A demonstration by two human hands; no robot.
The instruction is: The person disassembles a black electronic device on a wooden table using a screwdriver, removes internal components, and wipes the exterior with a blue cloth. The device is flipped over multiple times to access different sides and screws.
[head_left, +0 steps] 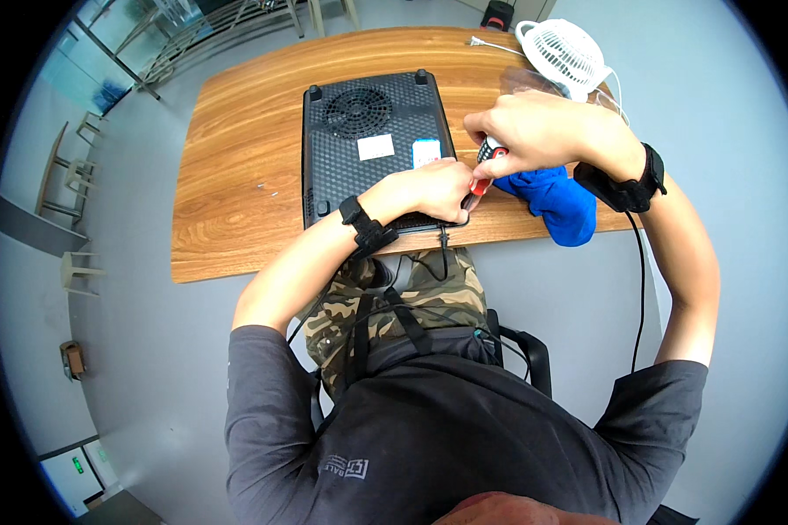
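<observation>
A black appliance (320,162), looking like an induction cooker turned underside up, lies on the table with its round fan grille, small feet and two labels showing. My left hand (442,188) rests at its near right corner, fingers curled down around the tip of what my right hand holds. In my right hand (530,131) is a small tool (481,185) with red, black and white parts, pointing down toward that corner; its exact kind is partly hidden. Beneath my right wrist a crumpled blue cloth (565,206) hangs over the table edge.
A white fan (565,54) with its cord and plug stands at the far right of the wooden table (236,166), beside some clear plastic. Small white bits (267,190) lie left of the appliance. A black cord (444,249) drops from its near edge toward my lap.
</observation>
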